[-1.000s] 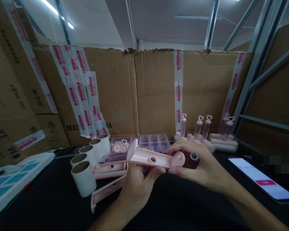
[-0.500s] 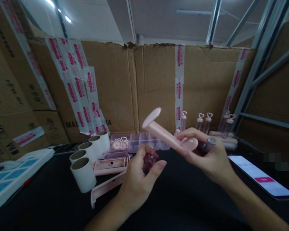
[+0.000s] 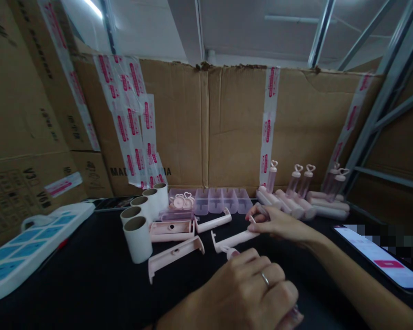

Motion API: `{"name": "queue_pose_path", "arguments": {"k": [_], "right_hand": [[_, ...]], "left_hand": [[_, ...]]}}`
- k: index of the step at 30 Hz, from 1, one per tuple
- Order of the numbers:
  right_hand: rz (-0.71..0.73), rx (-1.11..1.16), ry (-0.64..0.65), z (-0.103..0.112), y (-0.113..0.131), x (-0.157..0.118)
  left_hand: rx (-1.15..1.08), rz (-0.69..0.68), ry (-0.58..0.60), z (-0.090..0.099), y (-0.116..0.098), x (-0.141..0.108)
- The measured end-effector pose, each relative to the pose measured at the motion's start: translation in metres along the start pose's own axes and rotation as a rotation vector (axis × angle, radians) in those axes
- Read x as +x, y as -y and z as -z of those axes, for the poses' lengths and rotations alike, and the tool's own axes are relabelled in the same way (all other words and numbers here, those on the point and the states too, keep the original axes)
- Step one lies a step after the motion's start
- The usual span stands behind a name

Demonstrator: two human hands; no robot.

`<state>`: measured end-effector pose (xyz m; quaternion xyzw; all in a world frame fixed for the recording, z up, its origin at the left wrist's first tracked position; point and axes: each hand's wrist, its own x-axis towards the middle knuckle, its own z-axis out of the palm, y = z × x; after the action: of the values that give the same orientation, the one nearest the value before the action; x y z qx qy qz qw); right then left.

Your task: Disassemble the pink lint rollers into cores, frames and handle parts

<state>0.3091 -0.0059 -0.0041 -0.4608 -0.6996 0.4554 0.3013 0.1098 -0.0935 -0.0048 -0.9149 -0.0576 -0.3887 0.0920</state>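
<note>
My left hand [image 3: 248, 293] is low in front, its back toward me and its fingers curled around a small clear-purple tube [image 3: 293, 311]. A pale pink tip [image 3: 231, 253] juts out beyond the thumb side; most of the tube is hidden by the fingers. Farther off, my right hand [image 3: 273, 223] pinches the right end of a pale pink plastic bracket [image 3: 234, 240] lying on the black table. Another pink bracket [image 3: 213, 223] rests just behind it. To the left are a longer pink bracket [image 3: 175, 254] and a pink trough-shaped piece [image 3: 172, 230].
White cardboard tubes [image 3: 137, 240] stand in a row at left, beside a white tray with blue squares [image 3: 17, 252]. A purple compartment box [image 3: 223, 201] sits at the back. Heart-topped tubes [image 3: 296, 181] and pink rolls [image 3: 289, 204] are back right, a phone [image 3: 378, 256] nearer.
My right hand no longer has the pink disc-ended cylinder and now reaches the bracket on the table. My left hand has turned over and come lower and right. The view has swung left.
</note>
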Motion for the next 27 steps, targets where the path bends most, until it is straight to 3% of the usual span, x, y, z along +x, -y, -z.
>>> {"name": "queue_pose_path", "arguments": {"k": [4, 9, 19, 25, 27], "right_hand": [[-0.042, 0.06, -0.021, -0.012, -0.015, 0.013], [-0.029, 0.029, -0.08, -0.026, -0.026, 0.023], [0.158, -0.2, -0.246, -0.042, -0.034, 0.047], [0.19, -0.259, -0.309, -0.05, -0.037, 0.047], [0.204, -0.242, -0.35, -0.049, -0.033, 0.045]], "left_hand": [[0.012, 0.005, -0.041, 0.0, -0.001, -0.002], [0.043, 0.005, 0.011, -0.005, 0.0, -0.008], [0.044, -0.028, -0.077, -0.006, 0.001, -0.006], [0.037, -0.003, -0.095, -0.003, 0.001, -0.008], [0.019, 0.016, -0.156, 0.001, 0.002, -0.007]]}}
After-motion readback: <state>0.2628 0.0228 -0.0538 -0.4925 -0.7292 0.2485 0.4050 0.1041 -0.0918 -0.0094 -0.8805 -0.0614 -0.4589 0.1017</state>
